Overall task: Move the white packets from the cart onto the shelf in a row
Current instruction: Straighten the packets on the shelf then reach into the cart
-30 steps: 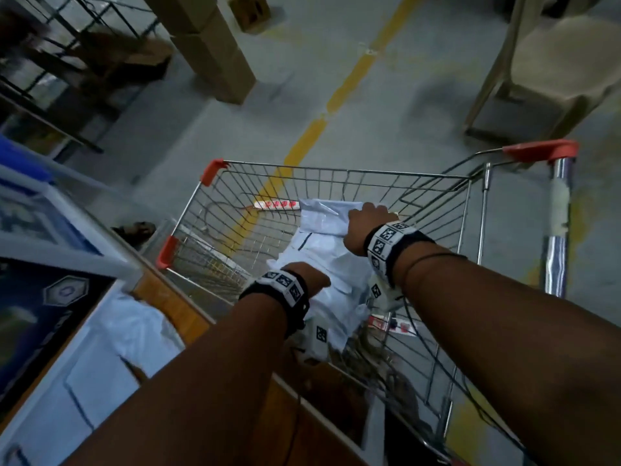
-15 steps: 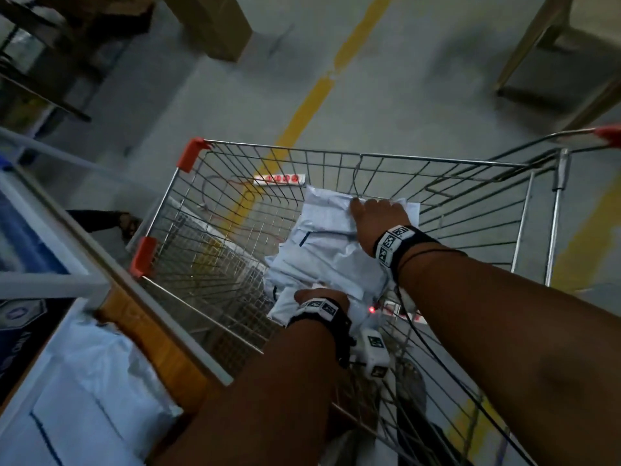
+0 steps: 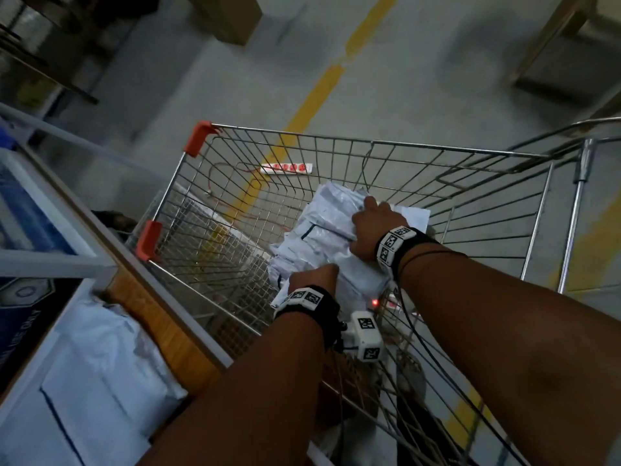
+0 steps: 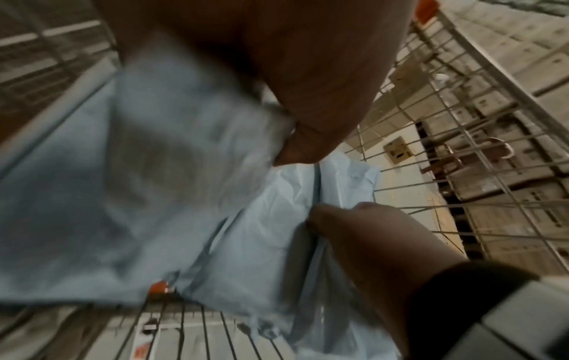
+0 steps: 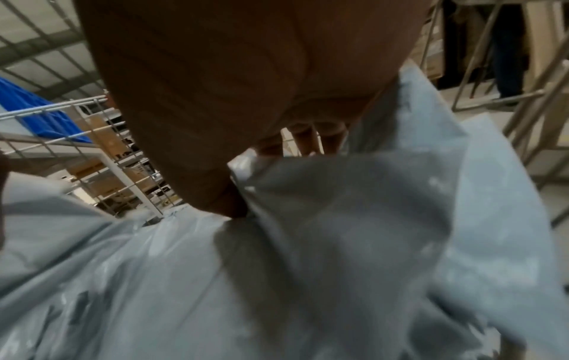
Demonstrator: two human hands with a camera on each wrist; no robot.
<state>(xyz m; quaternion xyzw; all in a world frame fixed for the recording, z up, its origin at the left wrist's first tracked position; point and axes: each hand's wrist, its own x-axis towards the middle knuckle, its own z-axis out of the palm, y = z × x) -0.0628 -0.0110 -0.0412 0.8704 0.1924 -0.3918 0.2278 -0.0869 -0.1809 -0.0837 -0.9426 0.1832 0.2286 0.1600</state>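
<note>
From the head view, a wire cart (image 3: 353, 142) is seen from above, standing on a grey floor (image 3: 420, 79) crossed by a yellow line (image 3: 322, 85). A pile of white packets (image 3: 322, 243) lies inside the cart, toward its right side. The right hand (image 3: 373, 230) is laid on the far end of the pile, its fingers curled over the packet edge. The left hand (image 3: 314, 275) is set at the near end of the pile, fingers tucked down out of sight. Both wrists carry marked bands. At the lower left a shelf (image 3: 158, 311) with a wooden edge is seen, and more white packets (image 3: 100, 364) already lie on it.

From the left wrist view, much is blurred. The left hand (image 4: 307, 85) is seen with its thumb pressed against a packet (image 4: 154, 170), so that grip is closed on the plastic. The right hand (image 4: 369, 238) is seen across, its fingers hooked over the packet's other edge. Cart wires (image 4: 462, 170) run behind and below.

From the right wrist view, the right hand (image 5: 231, 97) fills the top; its thumb is pressed into the crumpled packet (image 5: 338, 243) and fingertips (image 5: 303, 138) are seen beyond the plastic, so this grip is clamped on the packet as well. Cart wires (image 5: 61, 136) are seen at the left, with something blue (image 5: 37, 114) behind them.
</note>
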